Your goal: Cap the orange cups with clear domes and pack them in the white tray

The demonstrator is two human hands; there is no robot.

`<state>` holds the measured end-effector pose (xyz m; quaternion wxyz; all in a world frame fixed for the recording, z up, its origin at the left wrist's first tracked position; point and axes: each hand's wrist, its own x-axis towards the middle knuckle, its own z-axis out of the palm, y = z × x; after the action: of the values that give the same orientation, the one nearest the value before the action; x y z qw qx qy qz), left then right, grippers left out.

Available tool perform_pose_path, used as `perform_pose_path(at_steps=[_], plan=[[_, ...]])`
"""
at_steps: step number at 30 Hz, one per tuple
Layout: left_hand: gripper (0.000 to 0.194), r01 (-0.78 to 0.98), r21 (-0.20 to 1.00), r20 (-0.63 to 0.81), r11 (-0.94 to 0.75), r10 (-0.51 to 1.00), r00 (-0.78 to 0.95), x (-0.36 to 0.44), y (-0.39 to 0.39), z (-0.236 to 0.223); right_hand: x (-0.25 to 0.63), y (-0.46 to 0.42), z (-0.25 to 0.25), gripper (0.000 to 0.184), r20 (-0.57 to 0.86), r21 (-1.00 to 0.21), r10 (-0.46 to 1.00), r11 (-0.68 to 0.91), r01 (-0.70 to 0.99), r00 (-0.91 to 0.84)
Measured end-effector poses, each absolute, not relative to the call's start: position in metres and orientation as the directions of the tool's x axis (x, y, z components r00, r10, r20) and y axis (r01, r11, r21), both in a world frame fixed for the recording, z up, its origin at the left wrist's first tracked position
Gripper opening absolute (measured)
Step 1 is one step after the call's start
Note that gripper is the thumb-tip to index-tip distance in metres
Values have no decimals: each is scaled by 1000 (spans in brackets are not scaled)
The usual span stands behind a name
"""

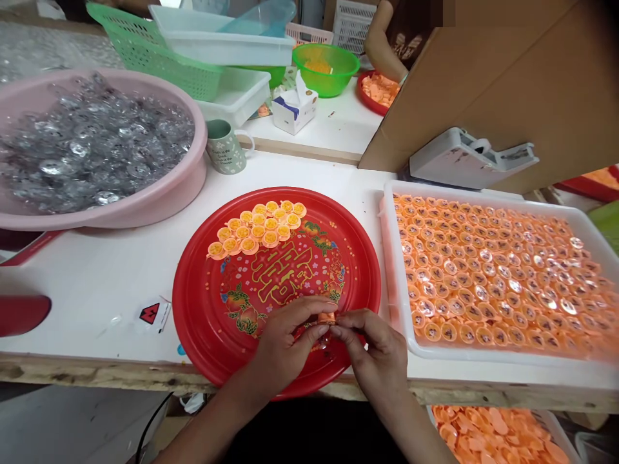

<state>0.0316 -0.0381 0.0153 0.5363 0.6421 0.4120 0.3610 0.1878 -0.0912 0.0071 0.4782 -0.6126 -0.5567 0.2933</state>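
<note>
Over the near side of a round red tray (193,309) my two hands meet. My left hand (287,338) pinches a small orange plastic piece (327,317) between thumb and fingers. From the other side, my right hand (380,348) is closed on the same piece with its fingertips. Something clear and shiny shows just below the fingertips; its exact shape is hard to make out. Toward the back of the tray lie rows of small round orange pieces with yellow centres (258,231). Printed fruit and gold characters decorate the tray.
A white bin (411,345) of capped orange pieces stands right, below a tape dispenser (464,158) and cardboard (507,77). Left is a pink basin (196,167) of clear plastic parts. A mug (226,148) and tissue box (294,109) stand behind. A person's arm (382,42) shows at the back.
</note>
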Motion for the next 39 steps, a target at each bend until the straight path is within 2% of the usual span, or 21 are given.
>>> perform_pose_path(at_steps=[6,13,16,20,25,28,32,37,39], plan=[[26,128,961,167,-245,883,438,33,-41,20,187,-96,18,21,298,-848,945,197,491,136],[28,178,933,205,-312,870,449,34,-45,22,186,-102,23,24,355,-763,931,235,602,86],[32,178,926,224,-333,864,451,34,-48,19,184,-102,24,24,339,-784,935,221,580,101],[30,137,976,105,-168,920,377,34,-50,16,180,-99,25,17,246,-855,941,98,509,233],[25,8,999,-41,40,930,365,35,-50,17,178,-98,24,13,240,-868,940,96,488,242],[27,-30,997,-52,67,933,357,36,-51,16,176,-100,17,19,245,-848,943,95,522,226],[32,40,998,-65,57,964,259,42,-53,11,176,-98,4,22,231,-832,953,90,547,196],[31,-170,920,-321,352,929,184,50,-52,13,182,-90,-3,16,-50,-928,973,-128,350,223],[24,-193,913,-330,358,929,166,49,-50,14,184,-89,-6,19,-101,-935,975,-160,316,197]])
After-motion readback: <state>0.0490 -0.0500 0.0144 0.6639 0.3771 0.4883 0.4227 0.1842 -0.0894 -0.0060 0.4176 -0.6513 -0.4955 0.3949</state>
